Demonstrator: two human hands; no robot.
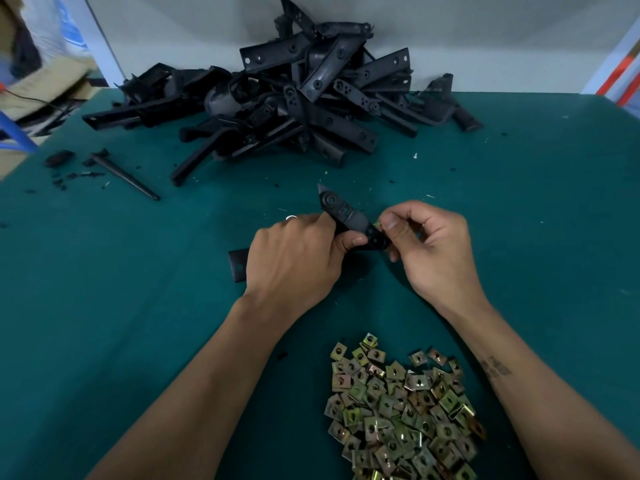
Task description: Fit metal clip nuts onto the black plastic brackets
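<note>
My left hand grips a black plastic bracket over the middle of the green table; its pointed end sticks up and away, and its other end shows left of my wrist. My right hand pinches a small metal clip nut at the bracket's right end, thumb and forefinger closed on it. The nut is mostly hidden by my fingers. A heap of yellowish metal clip nuts lies close to me between my forearms.
A large pile of black plastic brackets rests at the back against the white wall. A thin black rod and black scraps lie at the left. Cardboard boxes stand beyond the green table's left corner.
</note>
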